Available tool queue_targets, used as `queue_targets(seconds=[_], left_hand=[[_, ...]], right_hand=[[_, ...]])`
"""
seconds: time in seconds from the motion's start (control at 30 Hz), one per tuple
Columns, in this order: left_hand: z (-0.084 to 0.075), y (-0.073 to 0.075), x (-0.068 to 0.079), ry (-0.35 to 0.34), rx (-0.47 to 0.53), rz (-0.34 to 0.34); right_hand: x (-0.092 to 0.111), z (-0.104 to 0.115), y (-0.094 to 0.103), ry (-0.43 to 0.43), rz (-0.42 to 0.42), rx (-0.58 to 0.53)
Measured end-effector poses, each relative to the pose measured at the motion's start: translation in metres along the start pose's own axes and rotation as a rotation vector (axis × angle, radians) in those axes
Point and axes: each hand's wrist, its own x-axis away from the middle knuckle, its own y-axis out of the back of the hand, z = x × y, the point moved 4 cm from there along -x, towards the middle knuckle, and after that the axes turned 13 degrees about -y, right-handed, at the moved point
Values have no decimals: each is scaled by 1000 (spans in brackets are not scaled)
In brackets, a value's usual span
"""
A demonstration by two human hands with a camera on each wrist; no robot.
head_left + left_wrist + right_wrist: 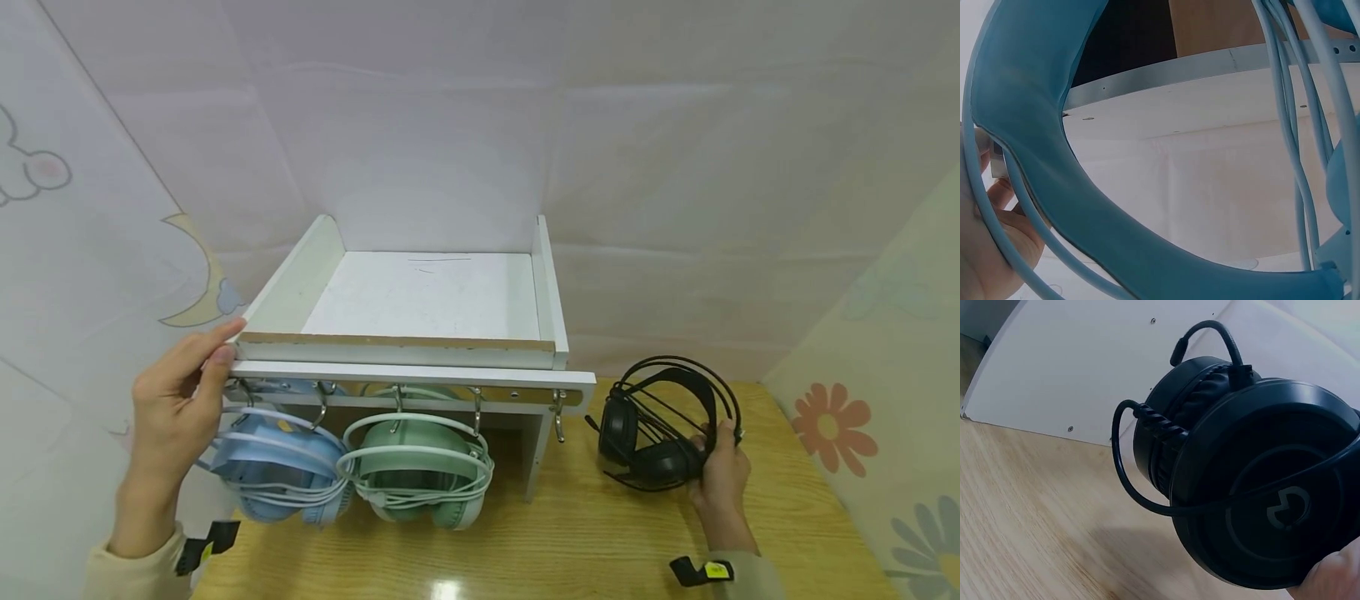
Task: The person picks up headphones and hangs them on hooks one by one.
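Note:
My left hand grips the front left corner of a white shelf, its thumb on the front face. Just beside it, a blue headset hangs from hooks under the shelf front; its blue headband fills much of the left wrist view, partly covering the hand. To its right hangs a green headset with a bundled cable. Over the table on the right, my right hand holds a black headset near an ear cup. In the right wrist view, its microphone boom and cable show.
A bare metal hook hangs at the rail's right end. The shelf's right side panel stands on the wooden table. Pale fabric walls close in the back and both sides.

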Motion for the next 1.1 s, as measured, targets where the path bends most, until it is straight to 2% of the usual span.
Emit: queue_targets(seconds=[0.23,0.43,0.7,0.97,1.1], left_hand=[[1,0,1,4,0,0],[1,1,2,7,-19,8],[0,0,1,-6,13,-2],[2,0,1,-13,14,0],[2,1,1,-6,-18,29]], right_hand=[[3,5,-2,49,108,-54],[8,7,-3,53,171,-89],[16,8,-8,54,351,-113],[26,12,-10,134,323,-73],[36,13,-12,165,362,-44]])
